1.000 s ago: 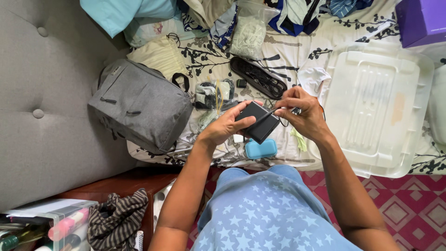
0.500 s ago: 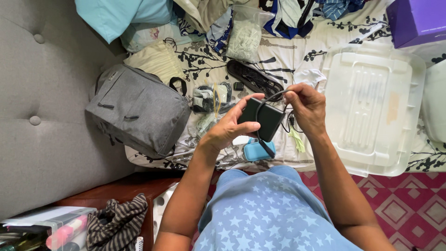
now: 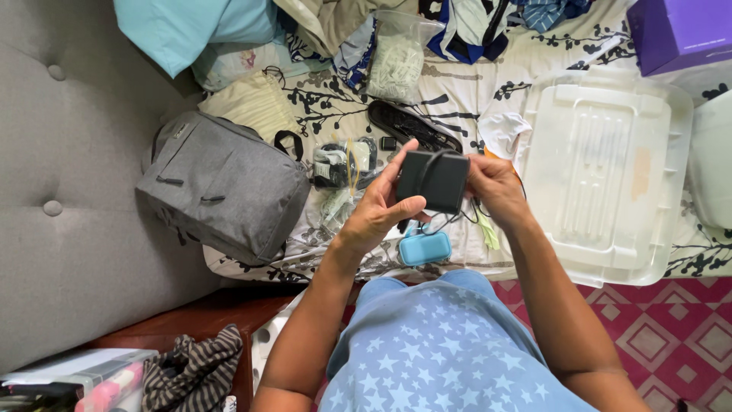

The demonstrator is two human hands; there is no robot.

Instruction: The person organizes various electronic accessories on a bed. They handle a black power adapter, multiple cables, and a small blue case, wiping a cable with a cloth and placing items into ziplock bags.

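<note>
We stand at a bed (image 3: 473,84) with a floral sheet beside a grey padded wall (image 3: 61,152). Our left hand (image 3: 379,210) and right hand (image 3: 494,187) both grip a black power bank (image 3: 433,180). A grey backpack (image 3: 221,187) lies at 9 o'clock, a clear bin lid (image 3: 602,168) at 3.

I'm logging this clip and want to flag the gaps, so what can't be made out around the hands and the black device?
Head view:
- Black device: its underside, hidden by the left hand and right hand.
- Black cable: its ends, hidden behind the device and right hand.
- Small blue pouch: top edge covered by the left hand.
- Purple box: cut off by the frame edge.
</note>
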